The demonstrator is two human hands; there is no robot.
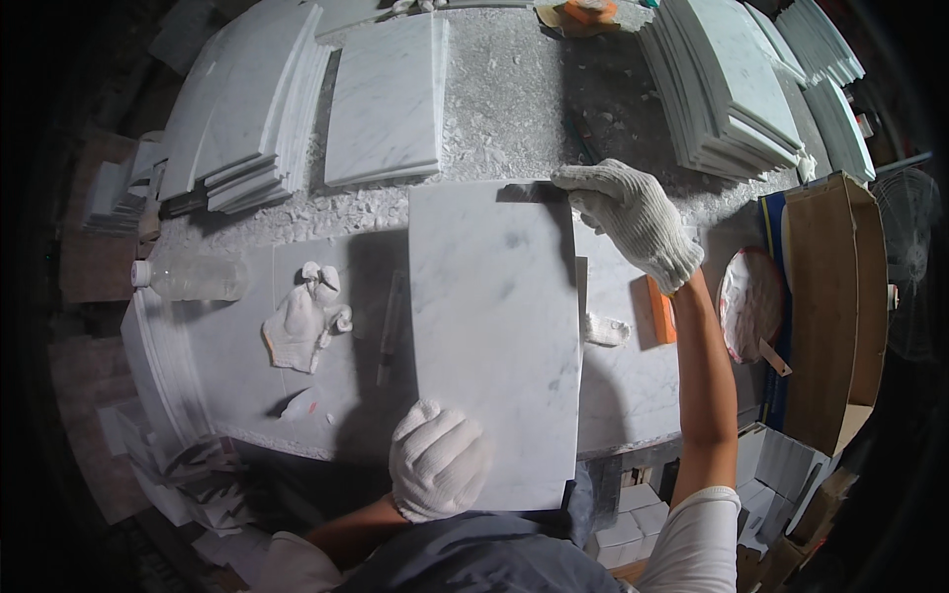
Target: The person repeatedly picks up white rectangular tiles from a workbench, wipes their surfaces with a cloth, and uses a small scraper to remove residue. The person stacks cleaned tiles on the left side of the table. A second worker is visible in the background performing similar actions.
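Observation:
A white marble tile [494, 326] lies lengthwise in front of me on the stone workbench [227, 346]. My left hand [437, 461], in a white knit glove, grips the tile's near left corner. My right hand [627, 213], also gloved, rests on the tile's far right corner and holds a dark flat tool [529, 191] against the far edge.
Stacks of marble tiles [252, 109] stand at the far left, one tile [386, 99] at far centre, and more stacks [736, 84] at far right. A spare glove [301, 321], a plastic bottle [188, 277], an orange block [660, 311] and a round plate [749, 301] lie around.

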